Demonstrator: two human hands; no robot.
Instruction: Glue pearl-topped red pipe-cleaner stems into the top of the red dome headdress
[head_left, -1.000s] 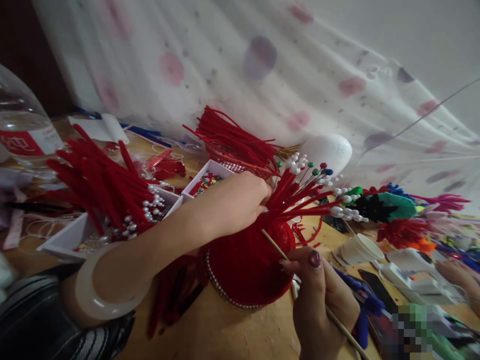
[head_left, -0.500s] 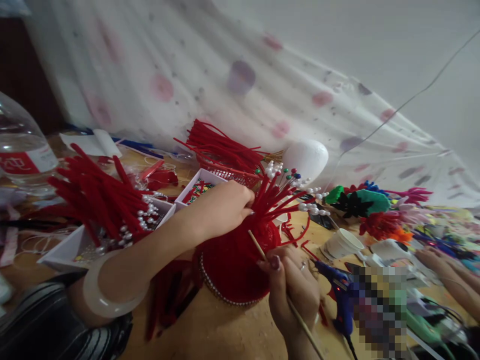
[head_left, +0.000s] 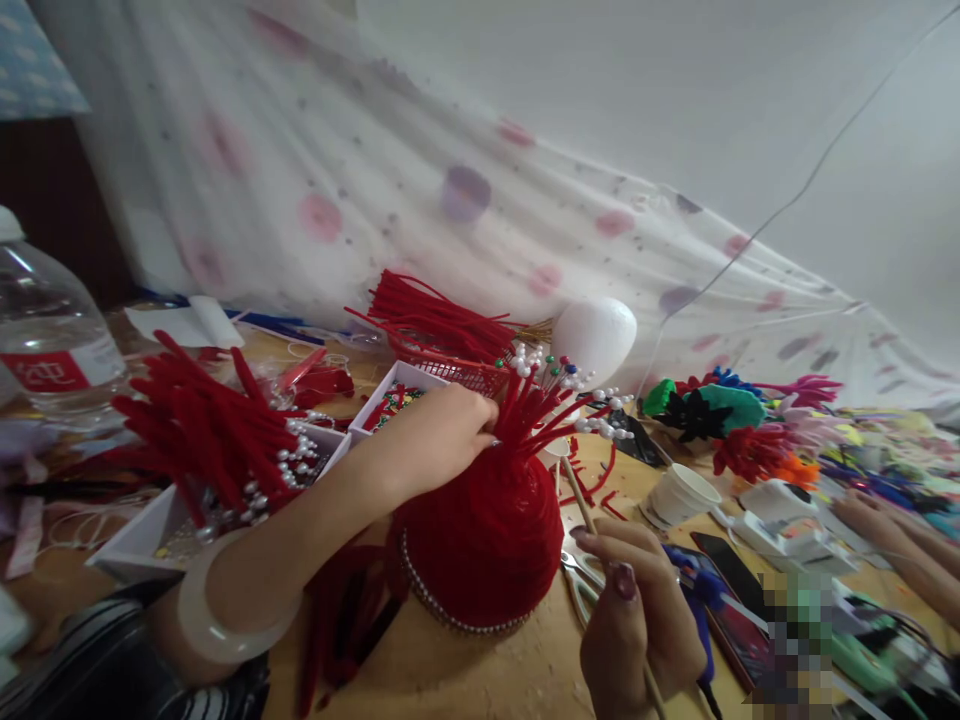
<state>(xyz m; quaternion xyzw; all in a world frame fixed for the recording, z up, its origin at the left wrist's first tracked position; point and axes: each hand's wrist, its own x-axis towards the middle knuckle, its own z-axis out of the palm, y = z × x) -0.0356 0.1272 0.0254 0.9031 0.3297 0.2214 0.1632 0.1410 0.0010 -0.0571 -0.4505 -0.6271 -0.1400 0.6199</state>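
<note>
A: Where does the red dome-shaped piece [head_left: 480,545] sit?

B: On the wooden table [head_left: 450,675], near the middle of the scene. Its wide, beaded rim faces down and towards the near side.

A: And its long axis?

B: Close to upright. The red stems [head_left: 525,415] rise from its top and fan out towards the far right, pearl ends outward.

A: What are the hands doing?

B: The left hand [head_left: 442,430] is at the left side of the stems' base, fingers bent inwards. The tips are partly hidden, so I can't tell whether they pinch anything. The right hand [head_left: 645,610] has thumb and fingers clamped on a thin stick [head_left: 579,490], which slants from near right to far left, tip pointing away, just right of the dome.

A: Give me counts.

B: One dome, one stick. The stems are too bunched to count. One pair of scissors [head_left: 570,562] lies between dome and right hand; one paper cup [head_left: 682,495] stands farther right. Two white boxes [head_left: 124,550] are on the left, and one red basket [head_left: 480,377] is beyond the left hand.
</note>
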